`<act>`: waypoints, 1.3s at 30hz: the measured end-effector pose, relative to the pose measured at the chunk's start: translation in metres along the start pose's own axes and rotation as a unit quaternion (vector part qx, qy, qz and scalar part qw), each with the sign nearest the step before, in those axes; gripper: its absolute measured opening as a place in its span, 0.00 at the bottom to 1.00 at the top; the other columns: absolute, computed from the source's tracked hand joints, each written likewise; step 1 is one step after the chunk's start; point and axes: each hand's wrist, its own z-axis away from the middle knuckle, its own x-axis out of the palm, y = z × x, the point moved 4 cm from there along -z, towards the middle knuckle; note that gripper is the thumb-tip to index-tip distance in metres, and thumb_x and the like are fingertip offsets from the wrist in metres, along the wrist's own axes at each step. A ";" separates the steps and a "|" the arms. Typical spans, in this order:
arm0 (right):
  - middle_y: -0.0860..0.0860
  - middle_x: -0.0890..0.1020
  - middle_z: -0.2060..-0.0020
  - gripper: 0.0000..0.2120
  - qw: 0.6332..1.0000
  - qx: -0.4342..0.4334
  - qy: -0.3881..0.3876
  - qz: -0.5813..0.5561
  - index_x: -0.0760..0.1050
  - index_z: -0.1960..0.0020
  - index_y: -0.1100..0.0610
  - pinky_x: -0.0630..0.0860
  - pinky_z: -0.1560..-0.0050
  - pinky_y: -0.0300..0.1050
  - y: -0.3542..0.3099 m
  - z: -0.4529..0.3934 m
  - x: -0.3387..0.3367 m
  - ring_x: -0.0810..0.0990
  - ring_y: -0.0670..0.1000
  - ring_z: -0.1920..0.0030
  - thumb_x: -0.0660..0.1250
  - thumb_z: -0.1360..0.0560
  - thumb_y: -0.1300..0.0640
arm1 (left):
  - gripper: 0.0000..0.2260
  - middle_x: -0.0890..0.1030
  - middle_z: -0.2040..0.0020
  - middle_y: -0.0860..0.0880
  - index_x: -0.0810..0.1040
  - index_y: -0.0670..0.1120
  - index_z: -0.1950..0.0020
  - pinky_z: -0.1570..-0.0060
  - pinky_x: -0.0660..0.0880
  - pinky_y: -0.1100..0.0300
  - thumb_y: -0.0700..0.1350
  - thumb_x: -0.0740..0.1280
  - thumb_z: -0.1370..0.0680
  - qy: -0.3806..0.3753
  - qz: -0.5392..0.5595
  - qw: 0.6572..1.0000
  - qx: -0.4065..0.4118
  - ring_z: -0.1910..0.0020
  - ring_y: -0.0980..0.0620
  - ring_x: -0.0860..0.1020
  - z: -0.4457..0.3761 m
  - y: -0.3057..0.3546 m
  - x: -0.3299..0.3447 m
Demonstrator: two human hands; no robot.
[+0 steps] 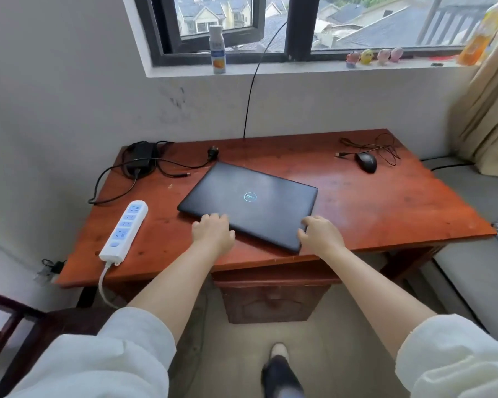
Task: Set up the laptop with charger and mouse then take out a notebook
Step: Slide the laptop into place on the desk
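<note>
left hand (213, 229), right hand (321, 234): both loosely spread on the near edge of the closed laptop (249, 202), neither clamped.
laptop: askew, mid desk (385, 202). step judged: squaring it up or opening it; lid to lift next.
power strip (124, 229): left edge.
charger (141, 156): far left, unplugged.
mouse (365, 162): far right, cable loose.
notebook: not visible.

Power strip (123, 231) cord dropping out of sight under the desk (385, 202) — left hand (213, 231) fingertips blurred, notebook unseen
</note>
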 end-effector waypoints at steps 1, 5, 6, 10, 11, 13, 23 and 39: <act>0.60 0.76 0.39 0.16 1.000 0.007 -0.010 -0.004 0.72 0.37 0.61 0.73 0.43 0.50 0.006 -0.021 0.007 0.73 0.59 0.39 0.59 0.23 0.57 | 0.16 0.73 0.37 0.42 0.69 0.42 0.39 0.41 0.70 0.51 0.49 0.57 0.22 -0.007 -0.003 1.000 -0.004 0.36 0.43 0.70 -0.021 -0.002 0.006; 0.60 0.75 0.37 0.17 0.998 0.044 -0.045 -0.005 0.71 0.37 0.61 0.71 0.40 0.51 0.030 -0.093 0.032 0.72 0.59 0.37 0.60 0.24 0.57 | 0.16 0.73 0.37 0.42 0.69 0.41 0.38 0.41 0.70 0.50 0.49 0.57 0.22 -0.038 -0.011 0.999 -0.028 0.37 0.42 0.70 -0.102 -0.014 0.022; 0.59 0.74 0.37 0.17 0.997 0.059 -0.046 -0.003 0.71 0.37 0.61 0.70 0.40 0.51 0.036 -0.106 0.036 0.71 0.59 0.37 0.60 0.24 0.57 | 0.16 0.73 0.37 0.42 0.69 0.41 0.38 0.41 0.70 0.50 0.49 0.57 0.22 -0.044 -0.016 0.998 -0.029 0.37 0.42 0.69 -0.120 -0.017 0.024; 0.61 0.71 0.36 0.20 0.988 0.151 -0.032 0.013 0.69 0.37 0.62 0.69 0.39 0.53 0.053 -0.144 0.050 0.68 0.61 0.36 0.62 0.25 0.54 | 0.17 0.73 0.38 0.41 0.68 0.41 0.38 0.42 0.70 0.48 0.50 0.58 0.22 -0.035 -0.016 0.999 -0.031 0.37 0.41 0.70 -0.182 -0.030 0.030; 0.61 0.71 0.36 0.21 0.983 0.181 -0.036 0.014 0.68 0.37 0.61 0.69 0.39 0.54 0.055 -0.149 0.055 0.68 0.62 0.36 0.63 0.26 0.52 | 0.18 0.73 0.38 0.41 0.68 0.41 0.38 0.42 0.71 0.48 0.51 0.59 0.22 -0.032 -0.014 0.999 -0.030 0.37 0.41 0.69 -0.195 -0.033 0.033; 0.63 0.73 0.39 0.22 0.971 0.236 -0.040 0.001 0.66 0.37 0.62 0.69 0.40 0.55 0.054 -0.156 0.067 0.70 0.63 0.38 0.63 0.25 0.50 | 0.19 0.71 0.37 0.41 0.67 0.41 0.37 0.42 0.71 0.48 0.52 0.60 0.23 -0.026 -0.004 0.999 -0.030 0.36 0.41 0.68 -0.217 -0.040 0.043; 0.64 0.69 0.35 0.36 0.872 0.455 0.056 -0.171 0.59 0.31 0.61 0.66 0.37 0.56 0.036 -0.173 0.091 0.64 0.64 0.35 0.71 0.31 0.48 | 0.38 0.69 0.34 0.36 0.59 0.45 0.30 0.38 0.67 0.44 0.61 0.69 0.32 -0.075 0.217 0.956 -0.181 0.35 0.37 0.66 -0.287 -0.078 0.070; 0.62 0.69 0.36 0.38 0.902 0.385 0.034 -0.193 0.60 0.31 0.56 0.65 0.36 0.55 0.065 -0.219 0.065 0.64 0.62 0.33 0.74 0.35 0.47 | 0.36 0.71 0.36 0.38 0.60 0.44 0.35 0.40 0.68 0.47 0.56 0.74 0.35 -0.095 0.312 0.881 -0.343 0.36 0.37 0.67 -0.256 -0.072 0.079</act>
